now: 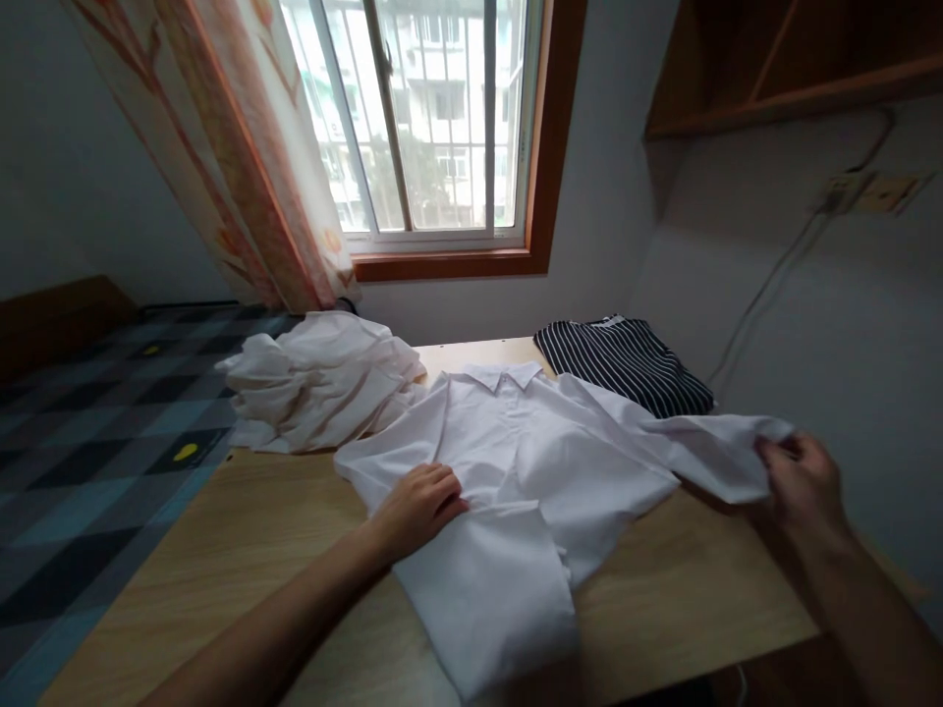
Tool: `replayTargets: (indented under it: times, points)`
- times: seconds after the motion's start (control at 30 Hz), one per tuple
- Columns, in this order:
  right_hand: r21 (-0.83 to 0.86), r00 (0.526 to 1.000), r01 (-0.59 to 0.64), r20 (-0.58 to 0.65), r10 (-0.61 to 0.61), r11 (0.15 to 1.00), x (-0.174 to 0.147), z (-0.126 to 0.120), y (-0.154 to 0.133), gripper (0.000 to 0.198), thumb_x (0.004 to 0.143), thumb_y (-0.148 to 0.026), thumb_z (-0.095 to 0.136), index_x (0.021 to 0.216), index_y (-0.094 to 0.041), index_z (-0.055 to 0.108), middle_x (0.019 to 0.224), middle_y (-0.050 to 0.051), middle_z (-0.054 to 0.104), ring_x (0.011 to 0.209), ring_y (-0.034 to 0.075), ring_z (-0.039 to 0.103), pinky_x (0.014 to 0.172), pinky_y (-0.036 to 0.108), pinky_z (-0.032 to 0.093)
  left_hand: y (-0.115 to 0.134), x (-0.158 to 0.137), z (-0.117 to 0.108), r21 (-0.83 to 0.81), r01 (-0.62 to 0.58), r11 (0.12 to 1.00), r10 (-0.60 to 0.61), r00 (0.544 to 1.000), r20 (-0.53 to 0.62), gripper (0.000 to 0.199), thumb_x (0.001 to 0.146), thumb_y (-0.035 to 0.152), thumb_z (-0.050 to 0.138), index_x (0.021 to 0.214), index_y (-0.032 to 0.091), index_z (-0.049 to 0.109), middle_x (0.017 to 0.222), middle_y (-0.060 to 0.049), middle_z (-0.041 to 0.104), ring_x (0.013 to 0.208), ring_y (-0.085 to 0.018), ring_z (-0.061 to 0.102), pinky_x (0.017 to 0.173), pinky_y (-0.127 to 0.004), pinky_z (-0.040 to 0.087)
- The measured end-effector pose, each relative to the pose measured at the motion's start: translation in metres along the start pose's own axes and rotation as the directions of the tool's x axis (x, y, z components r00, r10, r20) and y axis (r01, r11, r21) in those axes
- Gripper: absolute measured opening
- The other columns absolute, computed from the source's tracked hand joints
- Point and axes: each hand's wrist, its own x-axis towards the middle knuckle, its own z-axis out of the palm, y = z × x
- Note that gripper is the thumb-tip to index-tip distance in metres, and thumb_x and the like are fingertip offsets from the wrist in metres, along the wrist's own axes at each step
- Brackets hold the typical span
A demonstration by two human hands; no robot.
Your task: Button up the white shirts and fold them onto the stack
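A white collared shirt (508, 442) lies spread on the wooden table, its collar toward the window. One sleeve stretches out to the right, and its end is pinched in my right hand (806, 486), raised near the table's right side. My left hand (423, 506) is on the left part of the shirt's body, fingers together and curled onto the fabric; their tips are partly hidden. Below that hand, a wide white flap of cloth (493, 589) comes toward me and reaches the table's front edge.
A crumpled heap of white cloth (324, 383) sits at the back left of the table (295, 530). Behind the sleeve lies a folded black-and-white striped garment (623, 363). A checked bed (88, 442) adjoins on the left. A cable (758, 295) runs down the right wall from a socket.
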Motion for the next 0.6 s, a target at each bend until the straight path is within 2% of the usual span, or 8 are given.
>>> replayTargets:
  times: [0.1, 0.17, 0.2, 0.3, 0.4, 0.47, 0.53, 0.6]
  points:
    - [-0.257, 0.964, 0.235, -0.063, -0.259, 0.937, -0.01, 0.0, -0.017, 0.051, 0.072, -0.045, 0.069, 0.115, -0.025, 0.052, 0.116, 0.02, 0.055, 0.104, 0.039, 0.055, 0.078, 0.053, 0.049, -0.001, -0.006, -0.01, -0.023, 0.017, 1.0, -0.018, 0.998, -0.054, 0.033, 0.095, 0.046, 0.042, 0.083, 0.019, 0.057, 0.078, -0.003, 0.061, 0.064, -0.014, 0.055, 0.061, -0.027, 0.04]
    - [-0.262, 0.899, 0.432, 0.053, -0.434, 0.863, -0.026, 0.018, -0.045, 0.055, 0.079, -0.047, 0.063, 0.126, -0.022, 0.048, 0.127, 0.021, 0.05, 0.119, 0.039, 0.048, 0.095, 0.056, 0.044, 0.003, -0.008, -0.02, -0.007, -0.038, 0.999, 0.037, 0.997, -0.075, 0.041, 0.089, 0.059, 0.048, 0.091, 0.019, 0.059, 0.085, -0.005, 0.062, 0.067, -0.016, 0.057, 0.061, -0.028, 0.04]
    - [-0.195, 0.844, 0.531, 0.205, -0.495, 0.825, -0.036, 0.032, -0.061, 0.052, 0.082, -0.049, 0.059, 0.125, -0.02, 0.05, 0.124, 0.019, 0.054, 0.119, 0.038, 0.05, 0.098, 0.056, 0.042, 0.007, -0.008, -0.024, 0.006, -0.079, 0.997, 0.08, 0.995, -0.06, 0.048, 0.084, 0.065, 0.052, 0.097, 0.02, 0.06, 0.09, -0.006, 0.063, 0.071, -0.017, 0.058, 0.064, -0.029, 0.041]
    - [0.008, 0.615, 0.609, 0.626, -0.479, 0.793, -0.066, 0.089, -0.094, 0.062, 0.082, -0.053, 0.061, 0.131, -0.019, 0.048, 0.133, 0.017, 0.052, 0.125, 0.034, 0.048, 0.105, 0.053, 0.038, 0.026, -0.005, -0.03, 0.013, -0.174, 0.985, 0.173, 0.981, 0.093, 0.061, 0.073, 0.073, 0.06, 0.108, 0.023, 0.061, 0.097, -0.006, 0.065, 0.081, -0.021, 0.059, 0.073, -0.032, 0.042]
    - [-0.004, 0.502, 0.503, 0.815, -0.289, 0.864, -0.088, 0.147, -0.106, 0.067, 0.074, -0.047, 0.07, 0.131, -0.016, 0.052, 0.127, 0.017, 0.059, 0.119, 0.033, 0.054, 0.1, 0.048, 0.043, 0.044, -0.005, -0.026, -0.033, -0.221, 0.975, 0.223, 0.953, 0.205, 0.04, 0.08, 0.06, 0.064, 0.092, 0.022, 0.061, 0.081, -0.002, 0.064, 0.077, -0.018, 0.057, 0.076, -0.032, 0.041]
    - [-0.035, 0.482, 0.384, 0.86, -0.168, 0.923, -0.093, 0.172, -0.111, 0.048, 0.077, -0.037, 0.065, 0.119, -0.014, 0.061, 0.108, 0.015, 0.068, 0.102, 0.029, 0.062, 0.091, 0.043, 0.047, 0.045, -0.01, -0.03, -0.017, -0.228, 0.974, 0.228, 0.969, 0.099, 0.027, 0.089, 0.045, 0.057, 0.078, 0.021, 0.058, 0.073, -0.001, 0.061, 0.072, -0.016, 0.055, 0.074, -0.032, 0.04]
    - [0.047, 0.507, 0.26, 0.843, -0.178, 0.964, -0.088, 0.178, -0.117, 0.029, 0.082, -0.032, 0.056, 0.102, -0.015, 0.068, 0.093, 0.011, 0.07, 0.09, 0.025, 0.065, 0.085, 0.039, 0.049, 0.032, -0.021, -0.045, 0.053, -0.157, 0.986, 0.164, 0.971, -0.177, 0.025, 0.093, 0.036, 0.051, 0.074, 0.021, 0.055, 0.068, -0.001, 0.058, 0.07, -0.016, 0.053, 0.074, -0.032, 0.04]
    - [0.218, 0.579, 0.144, 0.772, -0.261, 0.965, -0.077, 0.159, -0.124, 0.025, 0.084, -0.036, 0.051, 0.091, -0.018, 0.068, 0.087, 0.008, 0.07, 0.083, 0.021, 0.064, 0.08, 0.037, 0.05, 0.007, -0.036, -0.069, 0.104, 0.057, 0.993, 0.009, 0.84, -0.543, 0.018, 0.091, 0.032, 0.052, 0.077, 0.021, 0.056, 0.069, 0.0, 0.056, 0.071, -0.017, 0.052, 0.072, -0.033, 0.042]
